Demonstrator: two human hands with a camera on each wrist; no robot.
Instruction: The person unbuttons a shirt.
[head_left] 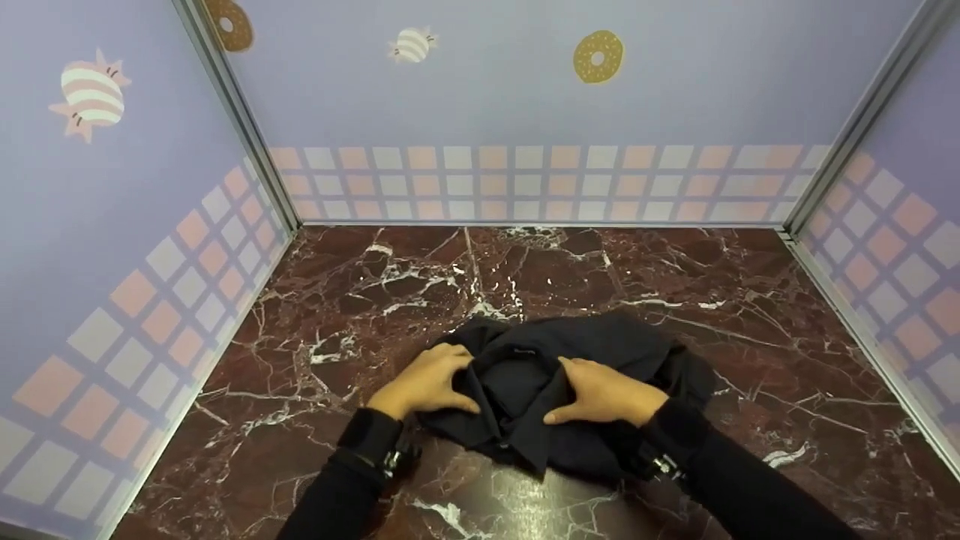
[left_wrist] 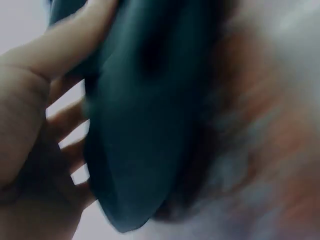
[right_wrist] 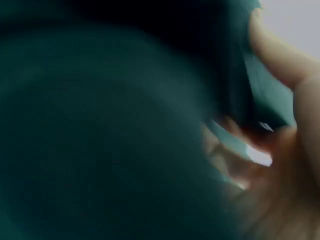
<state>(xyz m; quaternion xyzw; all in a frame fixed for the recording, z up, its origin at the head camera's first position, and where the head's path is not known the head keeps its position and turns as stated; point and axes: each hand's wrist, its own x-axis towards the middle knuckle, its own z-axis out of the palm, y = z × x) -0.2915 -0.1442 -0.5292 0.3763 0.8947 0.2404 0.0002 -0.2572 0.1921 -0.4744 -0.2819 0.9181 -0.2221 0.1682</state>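
Note:
A dark collared shirt (head_left: pixel 600 341) lies bunched up, its collar (head_left: pixel 534 435) toward the person and a small label inside the neck. My left hand (head_left: pixel 431 379) grips the collar's left side, thumb in front and fingers behind. On the opposite side, my right hand (head_left: pixel 609 391) holds the collar between thumb and fingers. Blurred dark cloth fills much of both wrist views. In the left wrist view, a rounded flap of the shirt (left_wrist: pixel 140 150) hangs beside the thumb and fingers. The right wrist view has the thumb lying along a fold of the shirt (right_wrist: pixel 100 140).
The shirt is on a dark red marble-patterned table (head_left: pixel 337 300) with white veins. Lilac panels with a checked border (head_left: pixel 495 184) enclose it at the back, left and right. Dark sleeves with wrist-worn devices (head_left: pixel 401 457) cover both forearms.

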